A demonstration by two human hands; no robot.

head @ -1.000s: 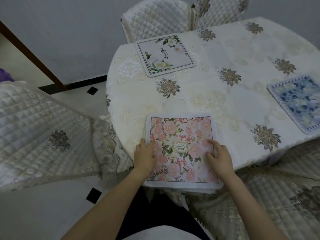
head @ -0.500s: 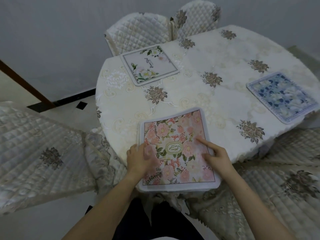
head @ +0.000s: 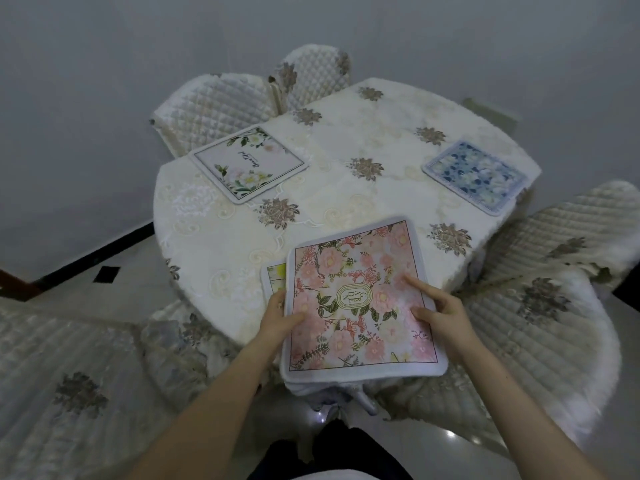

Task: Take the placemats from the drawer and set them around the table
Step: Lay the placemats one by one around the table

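Observation:
A pink flowered placemat (head: 356,299) tops a small stack at the near edge of the round table (head: 214,237), overhanging it. My left hand (head: 278,318) grips the stack's left edge, thumb on top. My right hand (head: 438,311) rests on the pink mat's right side, index and thumb spread. A yellow-green placemat (head: 275,278) peeks out from under the pink one at the left. A white placemat with green leaves (head: 249,162) lies at the far left of the table. A blue flowered placemat (head: 476,176) lies at the right edge.
Quilted cream chairs ring the table: one at the near left (head: 62,393), one at the right (head: 540,306), two at the far side (head: 214,109). A grey wall stands behind. Pale floor tiles with black squares (head: 109,274) show at the left.
The pink mat has turned and slid to the right, uncovering a corner of the yellow-green mat beneath. My left hand moved from flat on the mat to gripping its left edge. The view has pulled back.

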